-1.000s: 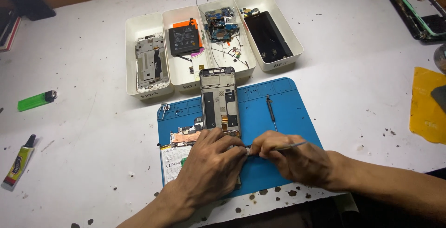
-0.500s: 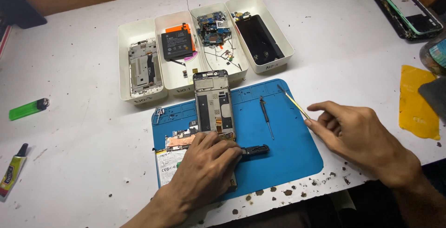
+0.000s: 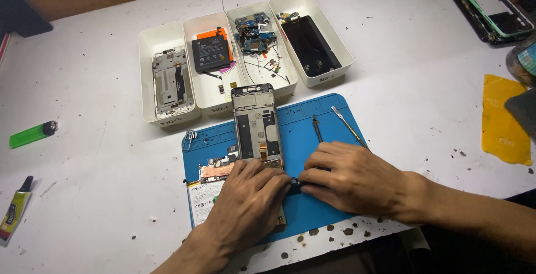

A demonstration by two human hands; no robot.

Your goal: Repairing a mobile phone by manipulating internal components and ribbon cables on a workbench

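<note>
Left hand [image 3: 245,201] pressed flat on opened phone frame [image 3: 258,129] atop blue mat [image 3: 312,212]; right hand [image 3: 352,179] pinched small dark tool [image 3: 295,182] beside it. Already stripped: parts sorted into white trays [image 3: 167,112]; reassembly pending.

2 bare hands enter from the bottom edge, left hand [image 3: 245,201] and right hand [image 3: 354,179]; no gloves, rings or watch seen on either; forearms bare up to the frame edge, no sleeve or cuff in view; fingernails short; knuckles and fingers plainly visible.
</note>
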